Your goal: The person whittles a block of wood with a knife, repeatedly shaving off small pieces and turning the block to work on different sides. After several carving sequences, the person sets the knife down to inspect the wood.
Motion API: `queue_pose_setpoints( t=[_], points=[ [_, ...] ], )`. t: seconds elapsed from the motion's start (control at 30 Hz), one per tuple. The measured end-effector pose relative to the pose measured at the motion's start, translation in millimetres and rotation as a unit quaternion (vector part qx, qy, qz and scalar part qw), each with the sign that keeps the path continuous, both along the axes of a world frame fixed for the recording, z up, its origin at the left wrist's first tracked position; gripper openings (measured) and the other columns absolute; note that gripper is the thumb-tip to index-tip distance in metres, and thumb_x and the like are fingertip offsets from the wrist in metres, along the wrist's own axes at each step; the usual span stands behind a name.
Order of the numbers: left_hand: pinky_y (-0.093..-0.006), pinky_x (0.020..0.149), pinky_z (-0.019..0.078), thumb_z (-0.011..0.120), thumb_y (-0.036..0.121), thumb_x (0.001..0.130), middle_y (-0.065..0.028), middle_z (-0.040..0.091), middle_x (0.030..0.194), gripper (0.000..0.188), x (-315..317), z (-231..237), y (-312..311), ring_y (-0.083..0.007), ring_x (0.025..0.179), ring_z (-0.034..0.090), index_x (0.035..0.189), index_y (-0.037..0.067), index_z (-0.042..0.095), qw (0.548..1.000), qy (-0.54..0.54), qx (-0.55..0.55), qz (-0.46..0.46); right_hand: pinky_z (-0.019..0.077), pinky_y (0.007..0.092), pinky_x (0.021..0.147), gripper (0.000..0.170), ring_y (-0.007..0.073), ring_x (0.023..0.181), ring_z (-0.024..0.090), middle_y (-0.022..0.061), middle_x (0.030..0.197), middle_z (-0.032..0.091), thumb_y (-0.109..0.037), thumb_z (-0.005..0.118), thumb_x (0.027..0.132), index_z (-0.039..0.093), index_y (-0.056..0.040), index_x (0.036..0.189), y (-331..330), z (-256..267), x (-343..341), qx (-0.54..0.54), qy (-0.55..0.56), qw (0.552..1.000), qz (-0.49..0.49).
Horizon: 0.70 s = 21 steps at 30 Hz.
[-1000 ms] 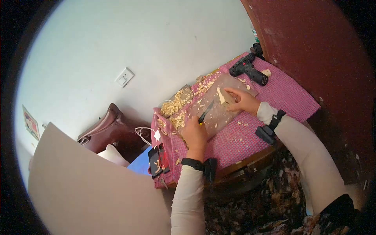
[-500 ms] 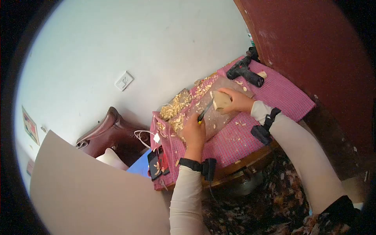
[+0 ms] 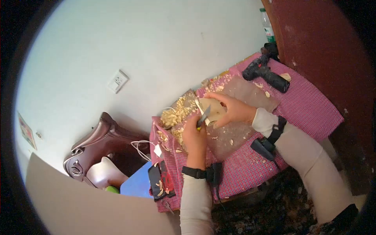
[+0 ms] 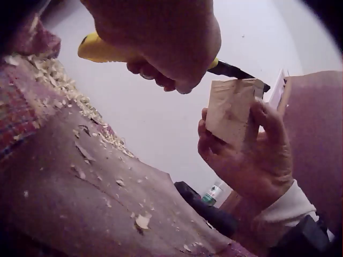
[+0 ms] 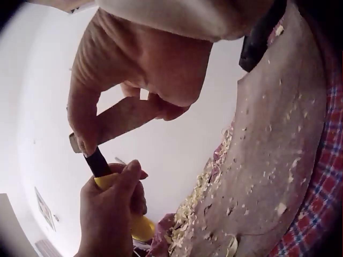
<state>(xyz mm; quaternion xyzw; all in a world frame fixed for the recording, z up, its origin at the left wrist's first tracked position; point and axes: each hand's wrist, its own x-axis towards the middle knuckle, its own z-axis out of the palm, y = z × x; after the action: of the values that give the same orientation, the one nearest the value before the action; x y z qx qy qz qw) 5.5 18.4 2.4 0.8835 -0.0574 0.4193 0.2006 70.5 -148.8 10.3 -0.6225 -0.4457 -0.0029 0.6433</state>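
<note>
My left hand (image 3: 194, 137) grips a yellow-handled knife (image 4: 104, 49), its dark blade angled up and away from the fist. A pale wood block (image 3: 213, 109) is held in my right hand (image 3: 239, 111), thumb on one side and fingers on the other. In the left wrist view the blade lies along the block's upper edge. The right wrist view shows the blade (image 5: 97, 163) meeting the block's near end, right by a fingertip. Both hands are above a brownish board (image 3: 235, 139) strewn with shavings.
Wood shavings (image 3: 174, 116) are heaped at the board's left. Behind, on the pink checked cloth (image 3: 313, 102), lies a black cordless drill (image 3: 266, 74). A phone (image 3: 156, 182) and a red object (image 3: 167, 182) lie front left. A bottle (image 3: 268, 29) stands against the wall.
The block and the knife have come together: a second ago the blade was apart from the block, now it overlaps it. My right hand has turned the block. The head view has shifted.
</note>
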Motion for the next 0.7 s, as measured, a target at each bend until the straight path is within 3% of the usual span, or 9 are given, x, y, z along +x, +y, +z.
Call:
queue_pose_setpoints(
  t=[0.03,0.1,0.27,0.37,0.47,0.53,0.7],
  points=[
    [-0.0372,0.062,0.0451,0.061,0.005,0.070,-0.0138,0.058,0.077,0.018,-1.0,0.6,4.8,-0.0320,0.072,0.057,0.087,0.006,0.058,1.000,0.016,0.023,-0.008,0.0375,0.0282,0.091,0.081,0.0138,0.108,0.043,0.0057,0.118,0.045,-0.007,0.074,0.055,0.036,-0.0037,0.126,-0.5,-2.2,-1.4,-0.025,-0.052,0.998,-0.029],
    [-0.0366,0.062,0.0453,0.064,0.006,0.068,-0.0109,0.058,0.079,0.019,-5.4,7.2,10.0,-0.0303,0.073,0.057,0.087,0.007,0.057,0.997,0.019,0.065,-0.024,0.0376,0.0283,0.091,0.082,0.0140,0.109,0.043,0.0057,0.118,0.045,-0.007,0.074,0.054,0.036,-0.0033,0.126,-5.1,5.1,-7.6,-0.049,-0.013,0.999,-0.014],
    [-0.0376,0.061,0.0455,0.063,0.006,0.069,-0.0115,0.058,0.078,0.019,-4.0,3.3,10.5,-0.0310,0.071,0.057,0.086,0.007,0.057,0.998,0.005,0.023,-0.062,0.0380,0.0283,0.090,0.083,0.0147,0.108,0.044,0.0060,0.117,0.045,-0.007,0.075,0.053,0.036,-0.0020,0.126,-2.6,3.0,-9.2,-0.052,0.006,0.999,-0.014],
    [-0.0376,0.061,0.0456,0.063,0.005,0.068,-0.0118,0.059,0.078,0.018,-2.3,0.3,12.4,-0.0309,0.072,0.058,0.085,0.007,0.057,0.997,0.031,0.018,-0.065,0.0413,0.0296,0.084,0.075,0.0183,0.102,0.048,0.0090,0.110,0.048,-0.020,0.080,0.053,0.045,-0.0031,0.117,-2.1,-2.9,-9.2,-0.002,-0.031,0.999,-0.040],
    [-0.0377,0.062,0.0462,0.063,0.004,0.067,-0.0118,0.059,0.079,0.017,-2.2,-0.2,10.1,-0.0310,0.073,0.058,0.083,0.007,0.057,0.998,0.044,0.024,-0.047,0.0420,0.0284,0.083,0.072,0.0167,0.100,0.049,0.0081,0.109,0.049,-0.018,0.079,0.054,0.046,-0.0017,0.116,-4.6,-1.0,-11.8,0.017,-0.006,0.999,-0.027],
    [-0.0378,0.062,0.0468,0.062,0.003,0.067,-0.0117,0.059,0.078,0.018,-0.4,-2.1,7.9,-0.0309,0.072,0.058,0.084,0.007,0.057,0.998,-0.025,0.010,-0.064,0.0425,0.0277,0.083,0.071,0.0153,0.099,0.050,0.0074,0.108,0.051,-0.016,0.079,0.055,0.046,-0.0011,0.116,-5.4,0.5,-14.2,0.014,0.046,0.999,-0.006],
    [-0.0381,0.061,0.0471,0.061,0.003,0.067,-0.0114,0.059,0.078,0.021,-0.4,-1.1,8.8,-0.0309,0.072,0.058,0.086,0.008,0.057,0.999,-0.012,0.024,-0.028,0.0428,0.0275,0.083,0.071,0.0139,0.099,0.050,0.0061,0.109,0.051,-0.012,0.077,0.056,0.044,-0.0014,0.118,-4.6,6.0,-21.5,0.034,0.133,0.990,0.037]
  ],
)
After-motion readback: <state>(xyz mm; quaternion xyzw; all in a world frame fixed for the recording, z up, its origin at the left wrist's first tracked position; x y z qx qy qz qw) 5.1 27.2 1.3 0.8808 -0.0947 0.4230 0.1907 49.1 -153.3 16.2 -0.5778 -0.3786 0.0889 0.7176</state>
